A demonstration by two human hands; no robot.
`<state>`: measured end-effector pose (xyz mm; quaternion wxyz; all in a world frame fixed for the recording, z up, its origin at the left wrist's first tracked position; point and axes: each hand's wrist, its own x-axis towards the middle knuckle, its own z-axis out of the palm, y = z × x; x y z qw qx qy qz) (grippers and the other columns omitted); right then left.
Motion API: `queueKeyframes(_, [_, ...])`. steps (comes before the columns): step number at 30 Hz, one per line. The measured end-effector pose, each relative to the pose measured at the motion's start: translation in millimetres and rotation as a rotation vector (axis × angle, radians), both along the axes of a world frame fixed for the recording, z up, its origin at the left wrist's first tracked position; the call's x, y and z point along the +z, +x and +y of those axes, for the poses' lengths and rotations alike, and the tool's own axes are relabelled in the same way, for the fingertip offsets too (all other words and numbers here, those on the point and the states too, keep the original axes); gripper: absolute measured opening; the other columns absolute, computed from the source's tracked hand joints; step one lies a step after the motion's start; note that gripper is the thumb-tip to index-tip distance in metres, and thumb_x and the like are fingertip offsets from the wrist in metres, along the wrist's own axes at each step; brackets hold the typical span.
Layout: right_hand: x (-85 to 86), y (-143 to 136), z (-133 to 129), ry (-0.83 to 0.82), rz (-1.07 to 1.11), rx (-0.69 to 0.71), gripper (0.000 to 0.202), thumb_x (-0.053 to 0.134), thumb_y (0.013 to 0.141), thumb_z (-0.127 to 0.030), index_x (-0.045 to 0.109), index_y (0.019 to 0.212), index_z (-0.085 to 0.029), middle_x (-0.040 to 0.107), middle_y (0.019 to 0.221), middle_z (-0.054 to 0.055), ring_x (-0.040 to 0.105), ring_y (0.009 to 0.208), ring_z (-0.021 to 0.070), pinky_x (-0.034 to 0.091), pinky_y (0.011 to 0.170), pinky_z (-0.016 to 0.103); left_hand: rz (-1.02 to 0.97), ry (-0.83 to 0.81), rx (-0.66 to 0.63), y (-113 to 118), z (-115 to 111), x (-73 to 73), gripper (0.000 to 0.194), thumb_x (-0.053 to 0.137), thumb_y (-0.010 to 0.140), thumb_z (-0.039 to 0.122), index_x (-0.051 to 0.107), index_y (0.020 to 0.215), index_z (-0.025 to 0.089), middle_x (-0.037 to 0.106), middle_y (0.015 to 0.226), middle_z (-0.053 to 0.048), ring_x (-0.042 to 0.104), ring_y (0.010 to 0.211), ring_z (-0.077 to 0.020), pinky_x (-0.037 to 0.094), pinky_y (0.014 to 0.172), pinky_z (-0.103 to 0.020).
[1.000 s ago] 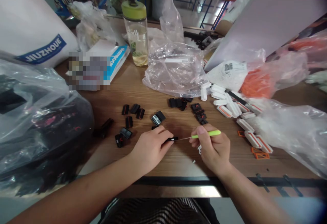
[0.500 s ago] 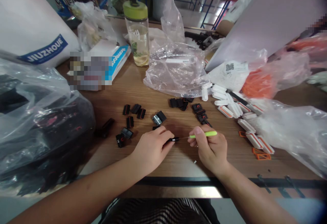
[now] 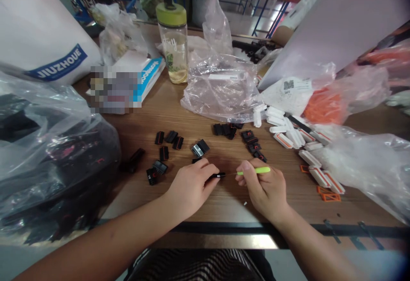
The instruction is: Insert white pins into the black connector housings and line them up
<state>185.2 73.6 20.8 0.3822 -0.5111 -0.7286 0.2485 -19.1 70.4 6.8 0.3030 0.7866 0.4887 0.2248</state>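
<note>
My left hand (image 3: pixel 191 187) is closed on a small black connector housing (image 3: pixel 220 175) whose end pokes out past the fingertips, with a pale spot on it. My right hand (image 3: pixel 264 187) grips a thin pick tool with a yellow-green handle (image 3: pixel 261 170). The tool's fine metal shaft points left at the connector; whether its tip touches cannot be made out. A tiny white piece (image 3: pixel 245 203) lies on the wood below the tool. Just beyond my left hand rests a black connector with a pale row of slots (image 3: pixel 199 148).
More black connectors (image 3: pixel 164 153) lie left and farther back. White and orange strip pieces (image 3: pixel 296 133) are piled at right, beside orange frames (image 3: pixel 329 196). A filled plastic bag (image 3: pixel 57 157) stands at left. Behind are a bottle (image 3: pixel 174 46), a notebook (image 3: pixel 149 76) and a clear bag (image 3: pixel 221 89).
The pick tool's handle has tilted slightly, its rear end a little lower. Both hands hold nearly the same place, and the whole view has shifted very slightly.
</note>
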Motion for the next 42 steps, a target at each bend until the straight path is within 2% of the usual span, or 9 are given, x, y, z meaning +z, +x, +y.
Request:
queueKeyframes(8, [-2.8,-1.1,-1.4,0.001,0.029,-0.055,0.024,0.052,0.098,-0.022,0.065,0.078,-0.019,0.067,0.064,-0.004,0.064,0.051,0.0072,0.049,0.055,0.019,0.009,-0.002,-0.003,-0.3,0.3,-0.5,0.008,0.06,0.094,0.02,0.068,0.097,0.02,0.064,0.092,-0.002,0.066,0.083,-0.0196,0.054,0.079,-0.035])
queueKeyframes(13, [-4.7,1.6,-0.7,-0.002,0.029,-0.028,0.021,0.054,0.096,-0.021,0.065,0.079,-0.019,0.067,0.065,-0.003,0.064,0.052,0.0076,0.05,0.055,0.02,0.009,0.006,0.001,0.0,-0.5,-1.3,0.008,0.06,0.093,0.019,0.067,0.095,0.019,0.064,0.091,-0.002,0.066,0.081,-0.0194,0.053,0.077,-0.035])
queueKeyframes(18, [-3.8,1.5,-1.7,0.025,0.128,-0.08,0.023,0.053,0.096,-0.021,0.067,0.078,-0.018,0.068,0.065,-0.002,0.063,0.05,0.0083,0.051,0.051,0.02,0.021,0.011,0.003,-0.3,-0.1,-1.5,0.008,0.061,0.093,0.019,0.067,0.097,0.019,0.064,0.09,-0.002,0.066,0.08,-0.0195,0.053,0.077,-0.035])
queueKeyframes(23, [-3.3,-1.4,-1.0,-0.006,0.142,-0.044,0.022,0.054,0.096,-0.021,0.067,0.079,-0.018,0.068,0.065,-0.003,0.063,0.049,0.0075,0.051,0.051,0.019,0.019,0.005,0.0,0.3,0.3,-1.6,0.007,0.06,0.094,0.02,0.067,0.095,0.019,0.063,0.09,-0.002,0.066,0.081,-0.0193,0.053,0.076,-0.035])
queueKeyframes(31, [-1.1,-0.3,-0.8,-0.012,0.046,-0.009,0.023,0.051,0.097,-0.021,0.065,0.079,-0.019,0.067,0.065,-0.002,0.063,0.051,0.0083,0.05,0.053,0.021,0.02,-0.006,-0.006,0.3,0.1,1.7,0.008,0.059,0.093,0.019,0.067,0.094,0.019,0.064,0.09,-0.003,0.066,0.081,-0.0194,0.054,0.077,-0.036])
queueKeyframes(38, [8.8,-0.6,-2.3,0.136,-0.2,0.094,0.027,0.049,0.097,-0.021,0.06,0.072,-0.019,0.064,0.059,-0.001,0.061,0.051,0.0111,0.044,0.053,0.025,0.018,-0.023,-0.002,0.6,-0.1,0.4,0.011,0.059,0.094,0.022,0.068,0.1,0.02,0.064,0.094,-0.003,0.066,0.084,-0.0194,0.054,0.08,-0.036])
queueKeyframes(42, [7.7,-0.6,-2.2,0.138,-0.161,0.099,0.027,0.05,0.096,-0.021,0.061,0.072,-0.018,0.066,0.061,0.0,0.062,0.053,0.0116,0.046,0.055,0.025,0.013,-0.01,-0.004,0.5,-0.4,0.5,0.009,0.059,0.094,0.02,0.067,0.098,0.019,0.064,0.092,-0.003,0.066,0.083,-0.0192,0.054,0.079,-0.035])
